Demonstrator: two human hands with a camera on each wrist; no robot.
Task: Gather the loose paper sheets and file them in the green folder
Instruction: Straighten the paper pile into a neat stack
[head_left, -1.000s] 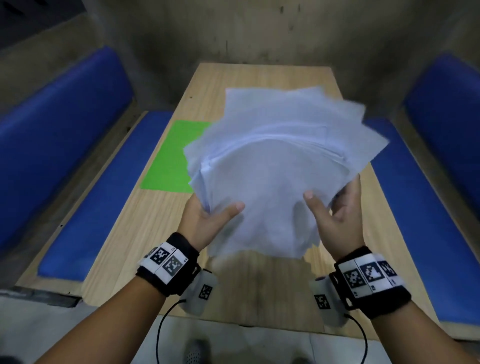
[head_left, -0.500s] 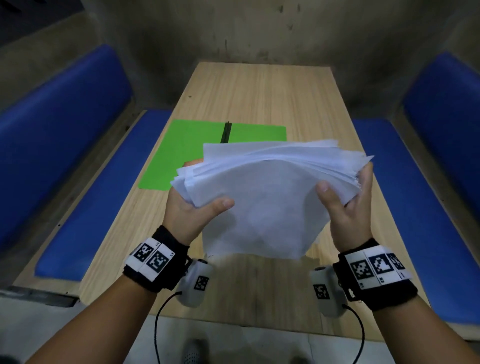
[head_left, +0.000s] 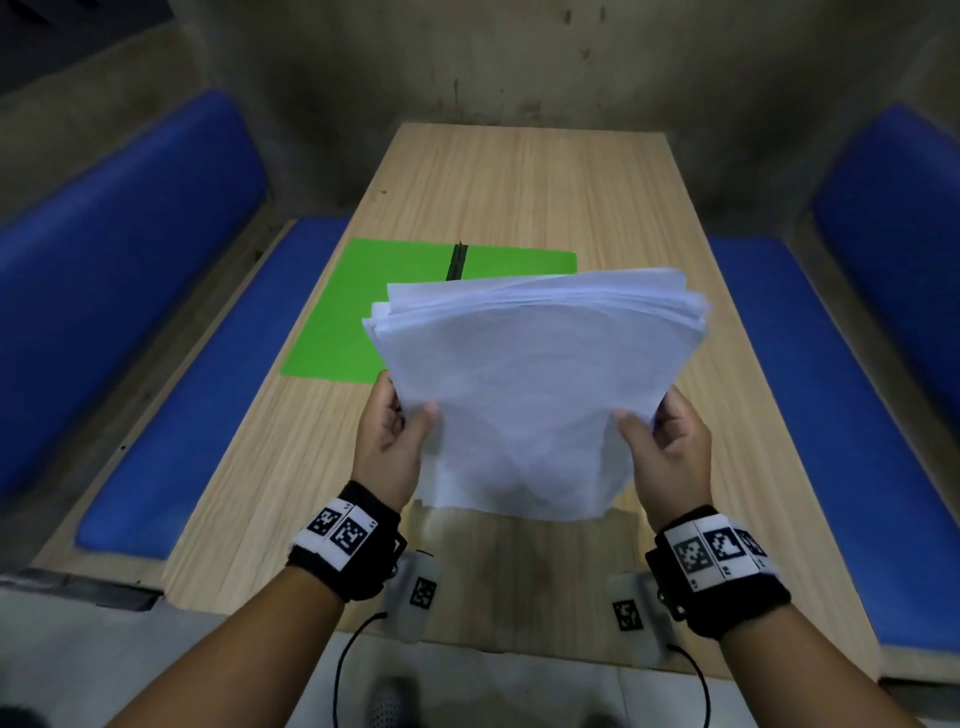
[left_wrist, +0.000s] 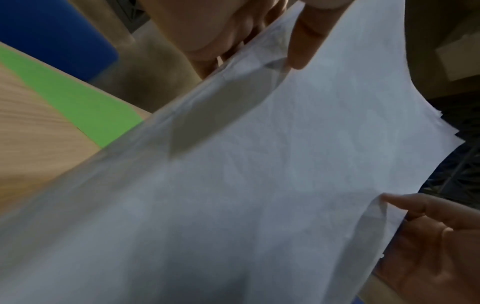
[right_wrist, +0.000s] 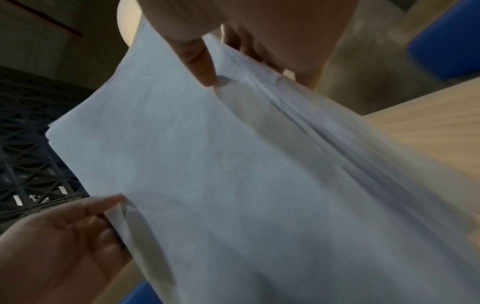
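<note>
— Where's the paper stack (head_left: 535, 384) now?

— I've got it lifted off the desk (head_left: 519, 182), tilted up toward me. My left hand (head_left: 387, 441) pinches its left edge, thumb on top and fingers underneath; my right hand (head_left: 670, 447) pinches the right edge the same way.

— And the green folder (head_left: 363, 306)?

— It lies open and flat on the desk, just behind the stack and to its left, black spine (head_left: 458, 259) showing. Blue benches (head_left: 171, 374) run along both sides.
</note>
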